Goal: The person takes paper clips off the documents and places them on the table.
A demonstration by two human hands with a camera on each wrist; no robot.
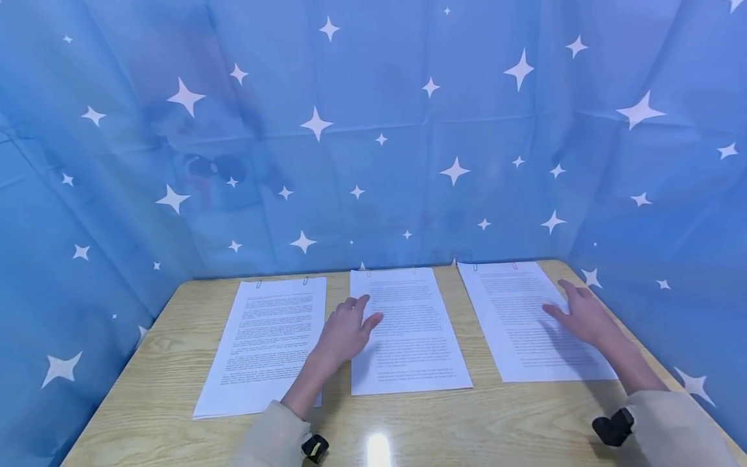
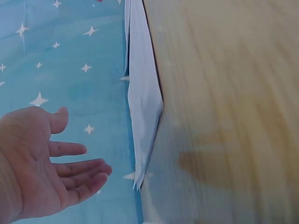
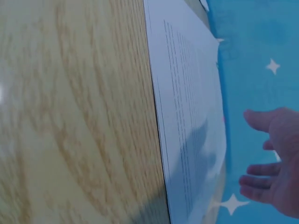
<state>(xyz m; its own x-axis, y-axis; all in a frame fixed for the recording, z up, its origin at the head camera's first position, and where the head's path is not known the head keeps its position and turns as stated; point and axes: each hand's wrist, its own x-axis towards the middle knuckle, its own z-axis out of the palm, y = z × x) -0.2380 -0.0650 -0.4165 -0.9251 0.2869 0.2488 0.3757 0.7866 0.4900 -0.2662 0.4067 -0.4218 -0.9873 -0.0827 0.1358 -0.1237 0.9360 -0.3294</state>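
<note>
Three stacks of printed paper lie side by side, each with two paper clips on its far edge. My left hand [image 1: 345, 329] is held over the gap between the left stack [image 1: 271, 344] and the middle stack [image 1: 408, 337], its fingers loosely extended and holding nothing. In the left wrist view the same hand [image 2: 56, 168] shows an empty palm. My right hand [image 1: 583, 316] hovers above the right edge of the right stack [image 1: 513, 324], thumb apart from the fingers. Its shadow falls on the printed page [image 3: 187, 116] in the right wrist view.
A wooden table [image 1: 432, 425] bears the stacks. A blue curtain [image 1: 373, 149] with white stars hangs behind the table and along both sides. Black straps [image 1: 613, 427] sit at both sleeve cuffs. A bright light reflection shows near the table's front.
</note>
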